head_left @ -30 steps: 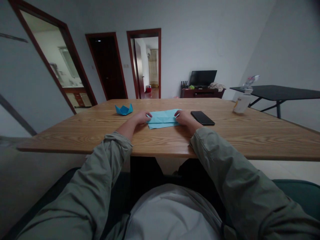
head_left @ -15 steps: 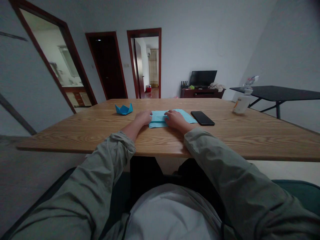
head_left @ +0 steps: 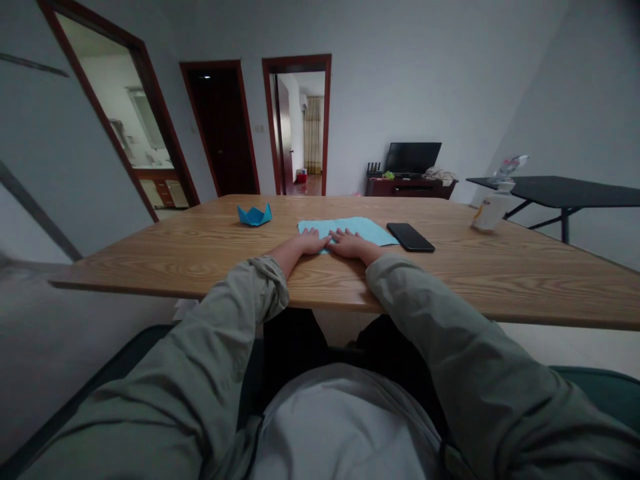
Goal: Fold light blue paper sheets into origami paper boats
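A light blue sheet of paper (head_left: 361, 229) lies flat on the wooden table (head_left: 210, 250) in front of me. My left hand (head_left: 305, 242) rests on its near left part, fingers stretched out flat. My right hand (head_left: 351, 244) lies beside it on the near middle of the sheet, fingers also flat and spread. The two hands almost touch. Both arms wear grey-green sleeves. A small folded blue paper boat (head_left: 255, 215) stands on the table to the left, beyond my left hand.
A black phone (head_left: 411, 237) lies flat just right of the sheet. A white cup (head_left: 490, 210) with something in it stands at the far right of the table. A black table (head_left: 560, 191), a TV stand and open doorways are behind.
The folded paper has been opened out flat. Both hands moved together to the near middle of the sheet and now lie flat on it. The view shifted slightly left.
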`<state>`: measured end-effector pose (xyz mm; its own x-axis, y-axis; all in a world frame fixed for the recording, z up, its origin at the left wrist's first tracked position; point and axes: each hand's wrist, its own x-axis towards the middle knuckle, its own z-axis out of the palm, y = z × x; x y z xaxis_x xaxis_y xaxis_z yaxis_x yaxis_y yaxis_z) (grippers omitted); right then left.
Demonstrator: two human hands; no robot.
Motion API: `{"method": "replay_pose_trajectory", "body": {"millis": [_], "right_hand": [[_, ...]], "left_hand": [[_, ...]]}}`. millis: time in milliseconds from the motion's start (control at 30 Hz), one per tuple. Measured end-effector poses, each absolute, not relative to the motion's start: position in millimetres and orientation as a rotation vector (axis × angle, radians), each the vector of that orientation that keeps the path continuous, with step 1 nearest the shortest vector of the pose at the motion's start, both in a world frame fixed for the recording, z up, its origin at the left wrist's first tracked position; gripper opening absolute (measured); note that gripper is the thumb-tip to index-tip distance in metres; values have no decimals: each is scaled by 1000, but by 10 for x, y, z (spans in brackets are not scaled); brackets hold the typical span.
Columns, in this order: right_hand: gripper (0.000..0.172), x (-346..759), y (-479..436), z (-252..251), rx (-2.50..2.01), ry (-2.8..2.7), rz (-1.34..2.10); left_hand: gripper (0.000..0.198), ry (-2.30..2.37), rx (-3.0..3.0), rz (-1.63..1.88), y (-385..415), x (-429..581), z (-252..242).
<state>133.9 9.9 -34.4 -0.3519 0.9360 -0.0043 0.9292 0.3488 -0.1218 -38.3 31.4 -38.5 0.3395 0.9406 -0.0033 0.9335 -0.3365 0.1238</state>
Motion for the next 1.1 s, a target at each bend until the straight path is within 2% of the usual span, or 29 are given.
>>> {"method": "replay_pose_trajectory", "body": {"millis": [233,367,467,667,867,933,1033,1100], "right_hand": [[90,1474,136,-264,-1810,-2511,213],[86,1580,151,-248,-1767,-2524,215],[82,1630,148,-240,-1691,-2552,271],[71,1551,72,-226,-1570,-2474,310],[56,1446,84,-253,-1459,-2310,127],[49,1401,111,-231,-1442,-2244,99],[37,1286,147,-154,-1402,-2084,140],[36,1193,168,-103,-1396,-1946,188]], "left_hand": [[86,1857,2294,224,234,-413,-343],[91,1767,2307,236,226,-572,-294],[79,1646,2329,315,241,-707,-262],[32,1561,2368,474,259,-779,-208],[28,1517,2284,763,234,-686,-137],[41,1512,2135,1001,230,-628,-105],[73,1453,1795,1322,210,-495,-36],[81,1393,1609,1412,173,-381,12]]}}
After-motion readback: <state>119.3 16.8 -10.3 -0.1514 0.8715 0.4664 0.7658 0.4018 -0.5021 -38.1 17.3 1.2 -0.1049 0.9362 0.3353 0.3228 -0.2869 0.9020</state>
